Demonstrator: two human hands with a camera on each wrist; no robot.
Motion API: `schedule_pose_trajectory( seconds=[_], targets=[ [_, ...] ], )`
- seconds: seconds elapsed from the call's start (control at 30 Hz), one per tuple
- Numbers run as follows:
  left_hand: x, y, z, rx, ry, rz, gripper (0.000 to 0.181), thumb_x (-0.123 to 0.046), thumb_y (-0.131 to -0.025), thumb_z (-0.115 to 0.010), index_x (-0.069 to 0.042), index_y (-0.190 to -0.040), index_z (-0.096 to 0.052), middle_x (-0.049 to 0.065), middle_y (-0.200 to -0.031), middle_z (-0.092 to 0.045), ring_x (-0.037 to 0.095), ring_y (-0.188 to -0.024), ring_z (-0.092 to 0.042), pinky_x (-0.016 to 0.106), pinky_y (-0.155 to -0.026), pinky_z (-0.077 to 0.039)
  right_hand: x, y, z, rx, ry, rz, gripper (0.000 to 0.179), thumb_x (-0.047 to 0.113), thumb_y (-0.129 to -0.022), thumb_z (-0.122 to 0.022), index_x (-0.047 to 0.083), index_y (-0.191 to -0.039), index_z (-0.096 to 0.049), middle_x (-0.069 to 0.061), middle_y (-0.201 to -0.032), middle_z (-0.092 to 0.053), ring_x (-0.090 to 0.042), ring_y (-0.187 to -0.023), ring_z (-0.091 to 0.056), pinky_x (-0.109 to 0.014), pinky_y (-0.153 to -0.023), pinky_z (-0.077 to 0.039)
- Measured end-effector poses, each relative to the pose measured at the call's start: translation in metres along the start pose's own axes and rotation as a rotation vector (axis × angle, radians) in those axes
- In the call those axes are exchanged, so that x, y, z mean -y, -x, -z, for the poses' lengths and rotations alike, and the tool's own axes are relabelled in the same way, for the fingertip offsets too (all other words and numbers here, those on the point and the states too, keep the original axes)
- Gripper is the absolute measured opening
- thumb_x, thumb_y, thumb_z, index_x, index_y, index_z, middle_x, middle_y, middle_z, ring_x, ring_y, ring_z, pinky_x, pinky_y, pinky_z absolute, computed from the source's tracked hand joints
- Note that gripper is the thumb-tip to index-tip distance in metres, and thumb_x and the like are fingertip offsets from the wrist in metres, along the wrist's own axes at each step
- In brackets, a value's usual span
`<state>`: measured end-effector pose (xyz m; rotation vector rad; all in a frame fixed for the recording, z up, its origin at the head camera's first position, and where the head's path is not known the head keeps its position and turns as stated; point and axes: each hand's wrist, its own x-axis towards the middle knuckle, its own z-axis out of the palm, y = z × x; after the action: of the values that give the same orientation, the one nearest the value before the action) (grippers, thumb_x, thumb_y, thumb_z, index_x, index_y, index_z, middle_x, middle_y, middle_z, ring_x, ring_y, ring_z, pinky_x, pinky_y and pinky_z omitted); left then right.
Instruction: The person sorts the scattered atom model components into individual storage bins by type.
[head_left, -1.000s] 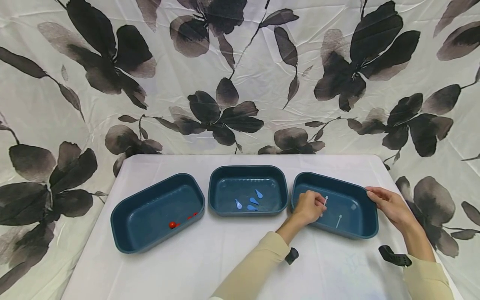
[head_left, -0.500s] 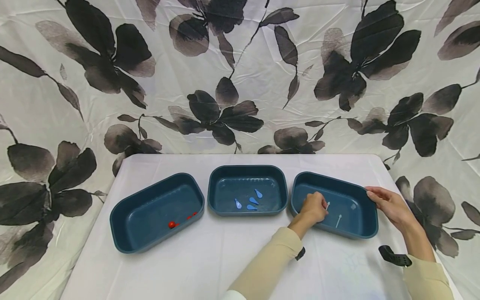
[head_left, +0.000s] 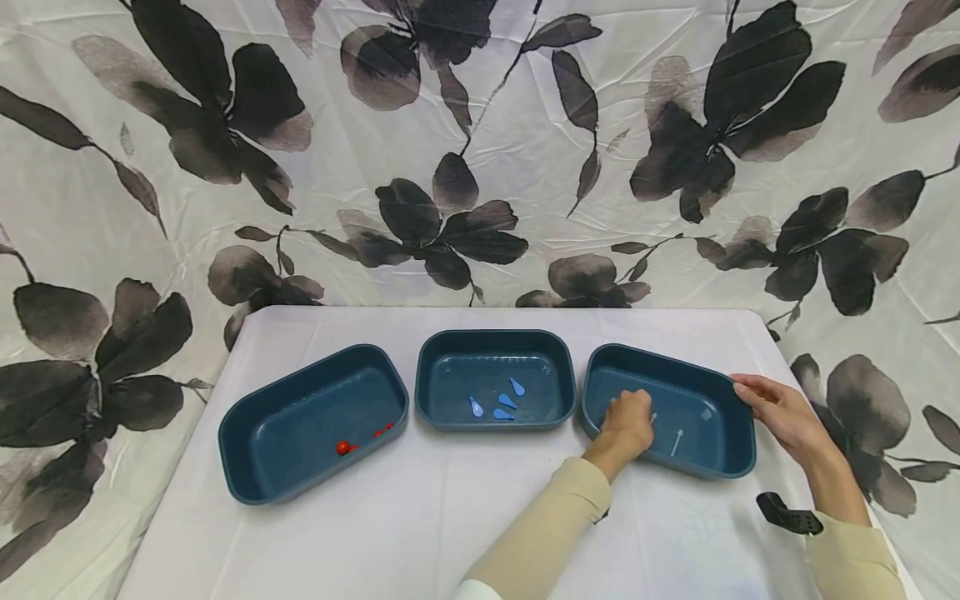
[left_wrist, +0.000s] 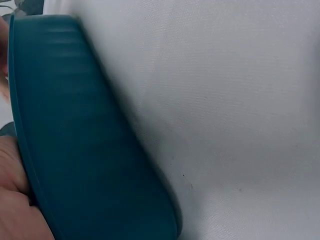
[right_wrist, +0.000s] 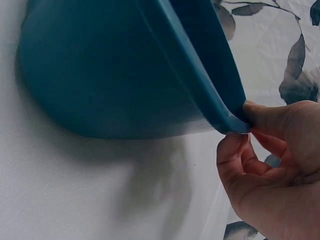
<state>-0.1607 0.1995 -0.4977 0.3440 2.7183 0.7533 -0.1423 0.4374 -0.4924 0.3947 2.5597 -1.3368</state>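
The right-hand dark teal bin [head_left: 675, 367] lies at a slant on the white table. My left hand [head_left: 628, 423] reaches over its near wall, fingers bent down inside; I cannot tell whether they hold anything. A small pale piece [head_left: 653, 418] shows just beside this hand. Farther right in the bin lie a thin pale arrow-like piece [head_left: 677, 442] and a small pale square [head_left: 707, 413]. My right hand [head_left: 783, 417] pinches the bin's far right rim, thumb inside and fingers outside, as the right wrist view shows.
The middle bin [head_left: 495, 335] holds several blue teardrop-shaped pieces [head_left: 507, 401]. In the slanted left bin [head_left: 247, 408] are a red ball [head_left: 342, 447] and small red bits [head_left: 378, 433]. A floral cloth [head_left: 480, 125] hangs behind the table [head_left: 360, 533].
My left hand has moved slightly right and turned its fingers down and left. The pale piece seen at its fingertips earlier now shows lower, beside the hand. My right hand stays on the rim.
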Motion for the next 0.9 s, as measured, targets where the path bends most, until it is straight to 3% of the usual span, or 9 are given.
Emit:
schedule_pose_trajectory(
  seconds=[0.17, 0.3, 0.47, 0.63, 0.9],
  targets=[
    [0.0, 0.001, 0.003, 0.0, 0.008, 0.001, 0.015, -0.009, -0.087, -0.08, -0.015, -0.079, -0.069, -0.006, -0.08, -0.068, 0.009, -0.077, -0.062, 0.025, -0.072, -0.051, 0.0, 0.0, 0.0, -0.001, -0.003, 0.002, 0.068, 0.044, -0.11, -0.044, -0.008, -0.152, -0.037, -0.033, -0.149, -0.04, -0.029, -0.122, -0.05, -0.065, -0.11, -0.036],
    [0.003, 0.003, 0.006, -0.006, 0.02, -0.022, 0.017, -0.013, -0.088, -0.081, -0.016, -0.079, -0.067, -0.007, -0.078, -0.065, 0.008, -0.071, -0.058, 0.024, -0.065, -0.048, 0.0, 0.0, 0.0, -0.002, 0.0, -0.001, 0.067, 0.045, -0.109, -0.044, -0.008, -0.152, -0.038, -0.033, -0.15, -0.041, -0.017, -0.116, -0.051, -0.065, -0.11, -0.036],
    [0.006, 0.005, 0.006, -0.023, 0.043, -0.049, 0.011, -0.017, -0.091, -0.08, -0.016, -0.085, -0.071, -0.009, -0.085, -0.069, 0.007, -0.075, -0.062, 0.022, -0.064, -0.048, 0.001, 0.0, 0.0, -0.002, 0.008, 0.006, 0.067, 0.045, -0.11, -0.044, -0.008, -0.151, -0.039, -0.033, -0.148, -0.042, 0.0, -0.104, -0.048, -0.064, -0.108, -0.037],
    [0.011, 0.008, 0.009, -0.03, 0.102, -0.083, 0.009, -0.018, -0.094, -0.077, -0.017, -0.086, -0.073, -0.01, -0.086, -0.071, 0.005, -0.075, -0.062, 0.021, -0.062, -0.047, 0.001, 0.0, -0.001, 0.003, 0.005, 0.009, 0.067, 0.044, -0.11, -0.044, -0.008, -0.151, -0.039, -0.032, -0.148, -0.042, 0.005, -0.1, -0.046, -0.063, -0.108, -0.038],
    [0.018, 0.014, 0.014, -0.078, 0.241, -0.153, 0.011, -0.014, -0.095, -0.075, -0.013, -0.084, -0.074, -0.01, -0.072, -0.067, 0.0, -0.062, -0.054, 0.014, -0.061, -0.042, 0.0, 0.001, -0.001, -0.006, 0.018, 0.008, 0.067, 0.044, -0.11, -0.044, -0.008, -0.151, -0.039, -0.033, -0.147, -0.043, 0.004, -0.1, -0.048, -0.064, -0.108, -0.039]
  ],
)
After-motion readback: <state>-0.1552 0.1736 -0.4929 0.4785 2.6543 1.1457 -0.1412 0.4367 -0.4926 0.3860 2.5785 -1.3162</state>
